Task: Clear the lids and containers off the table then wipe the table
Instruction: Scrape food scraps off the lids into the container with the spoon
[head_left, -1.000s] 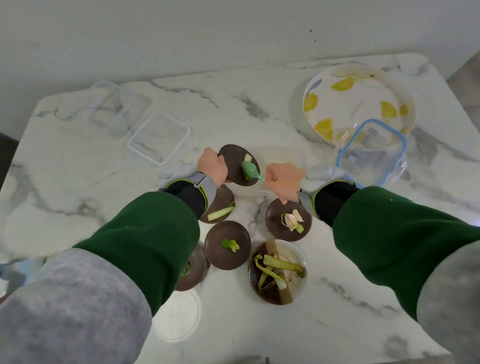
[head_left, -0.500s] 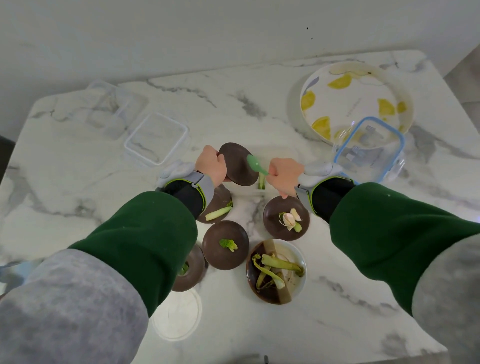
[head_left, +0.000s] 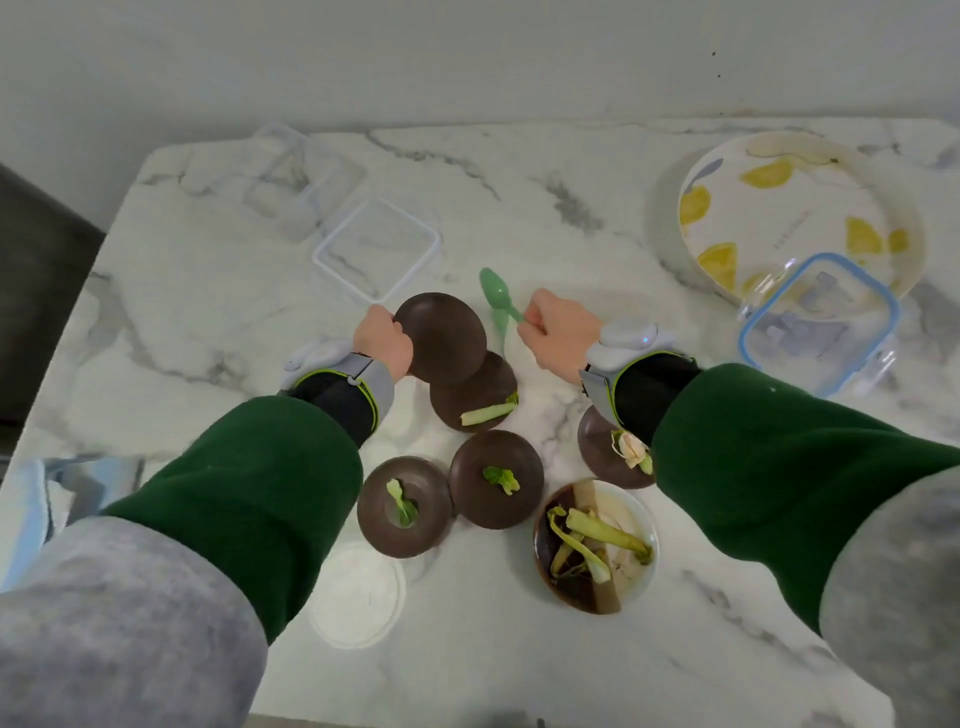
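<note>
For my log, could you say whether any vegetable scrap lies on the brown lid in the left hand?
No, the brown lid the left hand holds looks bare.

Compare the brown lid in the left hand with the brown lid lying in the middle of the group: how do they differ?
The held brown lid is gripped at its edge by the left hand; the middle brown lid lies flat on the table, untouched. The held brown lid's face is bare; the middle brown lid carries a small green leaf scrap. Both are round and dark brown.
</note>
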